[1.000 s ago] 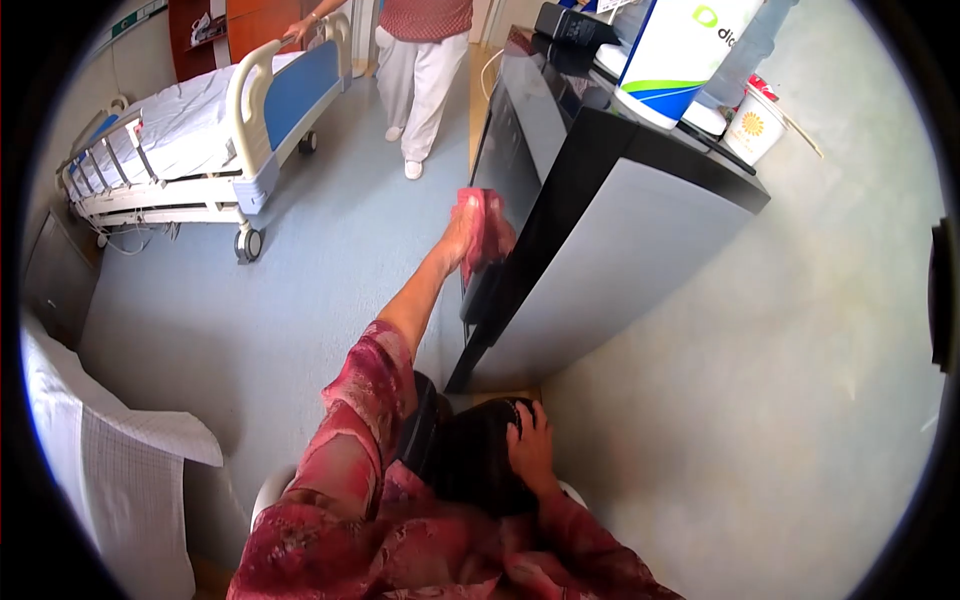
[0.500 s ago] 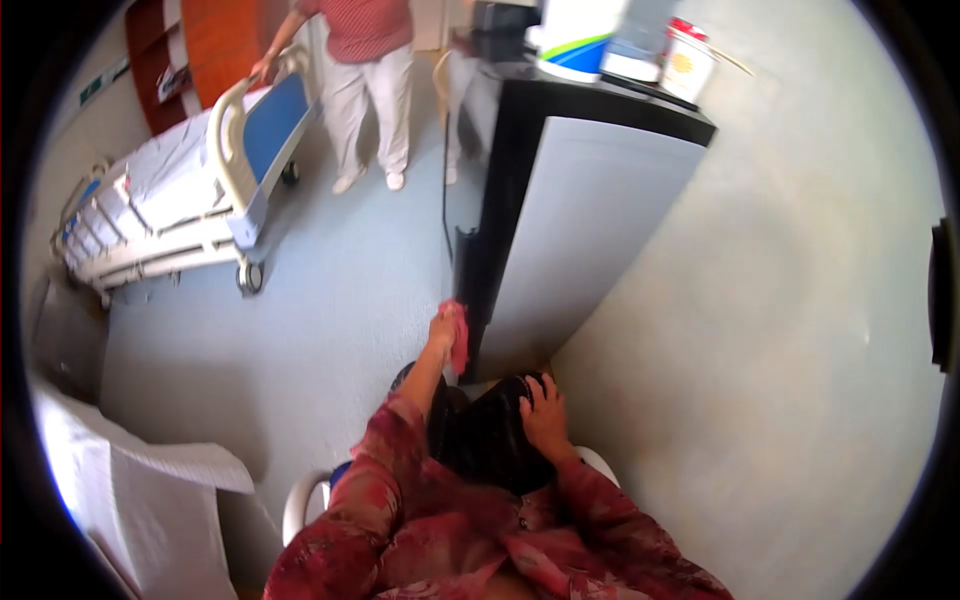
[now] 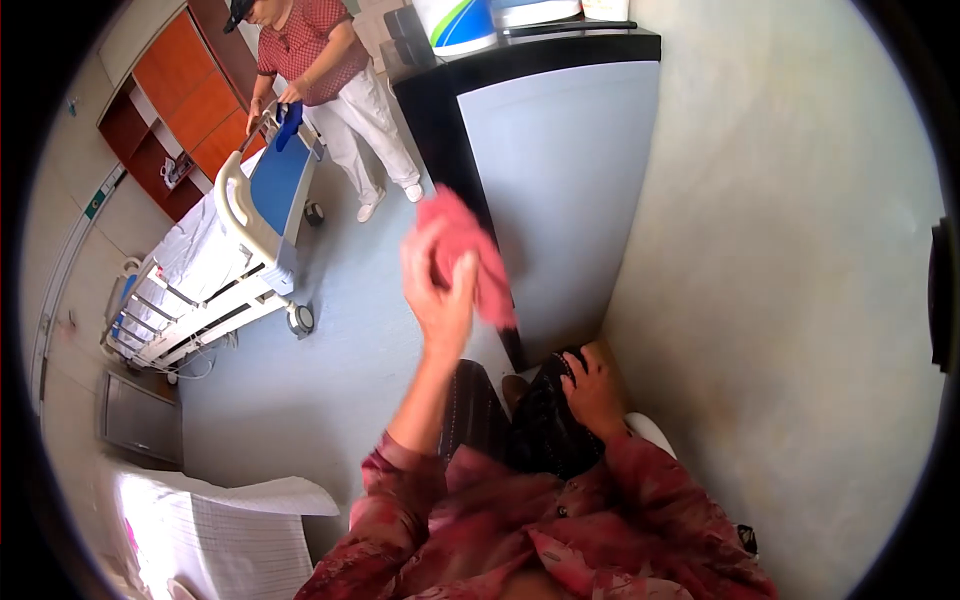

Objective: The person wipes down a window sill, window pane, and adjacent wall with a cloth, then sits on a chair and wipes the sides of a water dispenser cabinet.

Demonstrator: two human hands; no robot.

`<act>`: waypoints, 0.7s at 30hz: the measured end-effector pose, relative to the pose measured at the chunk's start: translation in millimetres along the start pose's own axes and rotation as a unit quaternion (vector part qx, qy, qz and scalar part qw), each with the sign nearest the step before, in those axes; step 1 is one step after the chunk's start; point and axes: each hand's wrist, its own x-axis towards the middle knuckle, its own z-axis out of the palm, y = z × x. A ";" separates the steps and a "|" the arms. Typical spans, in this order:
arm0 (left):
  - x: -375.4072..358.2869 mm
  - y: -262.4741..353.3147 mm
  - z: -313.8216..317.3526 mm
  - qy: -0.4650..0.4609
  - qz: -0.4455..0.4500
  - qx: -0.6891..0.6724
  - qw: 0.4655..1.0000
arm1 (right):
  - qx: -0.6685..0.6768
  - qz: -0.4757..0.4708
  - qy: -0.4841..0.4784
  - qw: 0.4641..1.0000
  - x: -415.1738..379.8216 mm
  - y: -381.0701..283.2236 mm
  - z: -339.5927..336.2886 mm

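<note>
My left hand [image 3: 437, 290] is raised in front of me, its fingers closed around a crumpled pink cloth [image 3: 488, 278]. The cloth hangs before the black front edge of a tall grey-sided cabinet [image 3: 560, 190], perhaps a fridge; whether it touches cannot be told. My right hand [image 3: 594, 393] lies on my dark-trousered thigh [image 3: 545, 425], fingers spread and holding nothing.
Containers, among them a white tub [image 3: 455, 25] with a blue-green stripe, stand on the cabinet. At the far left, a person [image 3: 312, 60] bends over a wheeled hospital bed [image 3: 260, 205] with a blue cloth [image 3: 288, 125]. A white-draped piece of furniture [image 3: 220, 530] is at lower left.
My left hand has lifted with the pink cloth from low beside the cabinet, closer to me. My right hand stays on my thigh. The view has shifted, and the other person now leans over the bed's end.
</note>
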 end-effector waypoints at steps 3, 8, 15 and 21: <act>86.0 17.4 10.9 0.028 0.270 0.187 0.944 | -0.004 0.011 0.008 1.000 -2.4 5.8 8.4; 107.5 -33.4 42.3 -0.012 0.369 0.311 0.876 | -0.009 0.034 -0.007 0.999 -2.2 3.1 -4.1; -21.2 -115.5 37.9 -0.195 0.341 0.356 0.848 | -0.012 0.046 -0.018 0.999 -2.5 3.2 -3.5; -93.6 -186.5 14.1 -0.386 0.370 0.406 0.741 | -0.023 0.028 -0.001 0.999 -2.6 8.9 -1.6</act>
